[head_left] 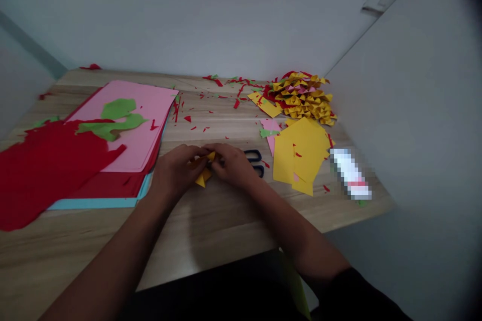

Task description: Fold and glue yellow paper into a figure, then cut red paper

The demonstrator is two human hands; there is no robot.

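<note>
Near the middle of the desk, my left hand [177, 168] is closed on a small folded piece of yellow paper [204, 177]. My right hand [231, 163] pinches the same piece from the right, and the fingertips of both hands meet around its upper part. A pointed yellow flap shows below the fingers. Dark-handled scissors [258, 171] lie just right of my right hand, their blades hidden behind it.
At the left lie red paper [48, 165] and green scraps [119, 108] on pink sheets [150, 95]. At the right are yellow sheets [284, 160], a pile of folded yellow pieces [309, 103] and a blurred-out bright object [350, 173]. Scraps dot the wooden desk [226, 230].
</note>
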